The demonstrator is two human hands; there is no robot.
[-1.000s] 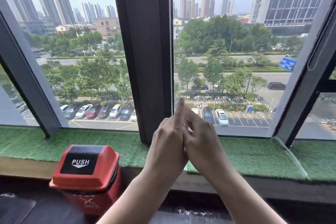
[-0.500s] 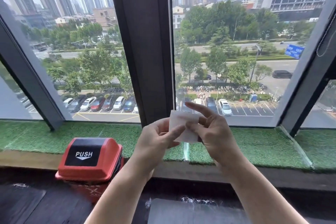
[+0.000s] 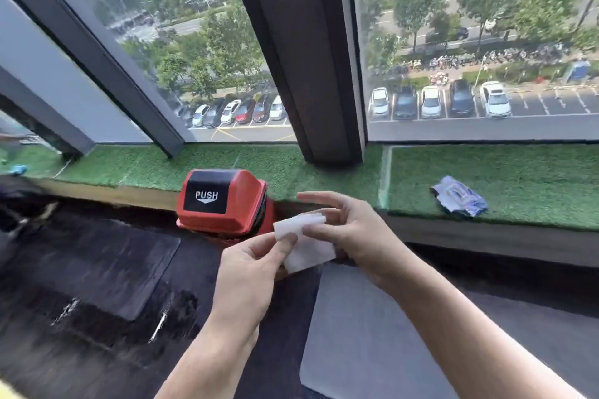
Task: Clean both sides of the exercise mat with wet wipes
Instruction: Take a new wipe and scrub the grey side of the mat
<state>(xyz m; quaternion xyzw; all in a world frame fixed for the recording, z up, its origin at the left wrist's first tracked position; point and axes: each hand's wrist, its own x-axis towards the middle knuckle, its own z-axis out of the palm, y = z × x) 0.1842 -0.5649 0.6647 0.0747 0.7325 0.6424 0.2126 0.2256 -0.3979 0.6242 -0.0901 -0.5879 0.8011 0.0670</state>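
While held up in front of the red push-lid bin, wet wipe was white, folded, small, rectangular. Pinched at left edge by left hand, at upper edge by right hand, index finger extended. Blue wipes packet lay well apart on green turf sill.

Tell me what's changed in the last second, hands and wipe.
The clasped hands parted and unfolded a white wipe; the left hand and right hand now pinch it lower, by the red bin. The view tipped down, revealing a blue packet on the green ledge. The bin stayed put.
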